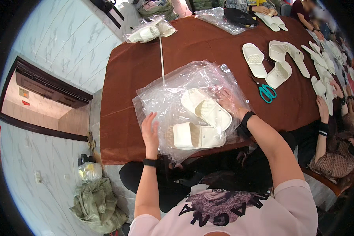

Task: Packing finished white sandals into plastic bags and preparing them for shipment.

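Note:
Two white slippers lie on a stack of clear plastic bags [161, 98] in front of me. The upper slipper [214, 114] sits at a slant, with its tip near my right hand; the lower slipper [185, 135] lies crosswise, closer to my body. My left hand [150, 131] is at the left edge of the bags, fingers apart and holding nothing. My right hand [231, 103] rests flat at the right side of the bags with its fingers stretched out. Shiny plastic partly blurs those fingers. Whether either slipper is inside a bag, I cannot tell.
A brown cloth covers the table [126, 78]. Teal-handled scissors [267, 93] and several white slippers [255, 61] lie to the right. Bagged slippers [149, 33] are at the far left corner. Other people's hands [323, 109] handle slippers on the right. A green sack [96, 204] stands on the floor.

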A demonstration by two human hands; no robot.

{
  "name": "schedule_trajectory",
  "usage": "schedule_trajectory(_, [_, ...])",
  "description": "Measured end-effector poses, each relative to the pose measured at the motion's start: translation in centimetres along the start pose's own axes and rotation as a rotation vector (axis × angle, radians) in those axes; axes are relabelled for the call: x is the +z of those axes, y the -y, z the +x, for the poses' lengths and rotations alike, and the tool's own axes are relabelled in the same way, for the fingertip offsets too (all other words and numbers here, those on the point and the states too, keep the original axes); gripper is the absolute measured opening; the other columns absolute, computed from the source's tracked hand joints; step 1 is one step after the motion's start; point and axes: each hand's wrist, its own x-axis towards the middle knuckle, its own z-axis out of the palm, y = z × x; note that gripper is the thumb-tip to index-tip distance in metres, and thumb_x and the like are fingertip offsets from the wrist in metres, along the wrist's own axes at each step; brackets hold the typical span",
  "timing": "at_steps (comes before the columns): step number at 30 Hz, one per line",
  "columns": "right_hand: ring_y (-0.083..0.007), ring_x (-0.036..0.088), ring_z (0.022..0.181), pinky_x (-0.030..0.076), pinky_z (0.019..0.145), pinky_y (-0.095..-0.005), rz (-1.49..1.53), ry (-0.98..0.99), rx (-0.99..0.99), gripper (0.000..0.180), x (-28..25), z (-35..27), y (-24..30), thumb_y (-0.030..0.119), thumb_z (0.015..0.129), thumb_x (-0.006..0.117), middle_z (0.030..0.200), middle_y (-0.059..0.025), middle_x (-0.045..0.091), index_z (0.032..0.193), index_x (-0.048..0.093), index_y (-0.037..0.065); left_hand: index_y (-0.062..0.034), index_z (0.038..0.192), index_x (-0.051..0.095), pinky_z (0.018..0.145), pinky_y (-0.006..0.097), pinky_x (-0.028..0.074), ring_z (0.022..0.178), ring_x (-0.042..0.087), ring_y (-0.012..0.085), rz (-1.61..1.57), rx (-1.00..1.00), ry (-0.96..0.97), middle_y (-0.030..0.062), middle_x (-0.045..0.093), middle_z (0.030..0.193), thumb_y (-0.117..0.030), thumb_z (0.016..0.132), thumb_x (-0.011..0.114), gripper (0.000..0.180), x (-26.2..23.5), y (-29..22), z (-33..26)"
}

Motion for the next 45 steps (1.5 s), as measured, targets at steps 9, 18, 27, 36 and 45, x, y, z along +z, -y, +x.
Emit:
schedule_trajectory(9, [-0.0366, 0.045, 0.133, 0.036, 0.112, -0.0490, -0.109, 0.052, -0.069, 0.043, -1.4, -1.5, -1.3, 0.027, 0.100, 0.046, 0.146, -0.0159, 0.043, 0.141, 0.043, 0.014, -0.0115, 0.147, 0.041, 0.117, 0.053, 0.016, 0.147, 0.024, 0.0309, 0.398, 0.200, 0.027, 0.0088, 0.040, 0.152, -0.018, 0.100, 0.047, 0.048, 4.7, 2.9, -0.4])
schedule_trajectory(18, [-0.0247, 0.064, 0.095, 0.050, 0.083, -0.0327, 0.282, -0.366, 0.561, 0.014, -8.9, -6.2, -7.2, 0.013, 0.091, 0.061, 0.098, -0.0086, 0.071, 0.101, 0.070, 0.008, -0.0083, 0.147, 0.040, 0.117, 0.051, 0.018, 0.145, 0.030, 0.0280, 0.347, 0.233, -0.075, 0.0110, 0.046, 0.148, -0.010, 0.096, 0.052, 0.052, 4.8, 3.5, -0.5])
schedule_trajectory(27, [-0.0191, 0.065, 0.052, 0.051, 0.046, -0.0300, 1.076, 0.199, 0.806, 0.025, -8.0, -6.0, 2.0, 0.018, 0.090, 0.065, 0.068, -0.0116, 0.066, 0.095, 0.063, -0.006, -0.0088, 0.146, 0.041, 0.117, 0.050, 0.019, 0.145, 0.030, 0.0264, 0.379, 0.204, -0.077, 0.0082, 0.045, 0.148, -0.013, 0.098, 0.049, 0.049, 5.0, 2.7, -0.7])
schedule_trajectory(36, [-0.0190, 0.067, 0.060, 0.048, 0.042, -0.0307, 1.203, 0.160, 1.005, 0.051, -7.5, -4.7, 4.2, 0.022, 0.083, 0.074, 0.086, -0.0176, 0.068, 0.115, 0.049, -0.009, -0.0074, 0.146, 0.040, 0.118, 0.051, 0.018, 0.145, 0.029, 0.0269, 0.391, 0.213, -0.075, 0.0087, 0.044, 0.149, -0.014, 0.099, 0.048, 0.048, 4.8, 2.6, -1.0])
schedule_trajectory(45, [-0.0126, 0.057, 0.057, 0.046, 0.046, -0.0261, 0.955, -0.041, 0.637, 0.038, -6.6, -5.1, 3.2, 0.022, 0.081, 0.076, 0.079, -0.0076, 0.063, 0.102, 0.058, -0.003, -0.0071, 0.146, 0.039, 0.118, 0.051, 0.018, 0.145, 0.028, 0.0277, 0.407, 0.220, -0.069, 0.0091, 0.043, 0.150, -0.016, 0.099, 0.048, 0.049, 5.0, 2.6, -0.8])
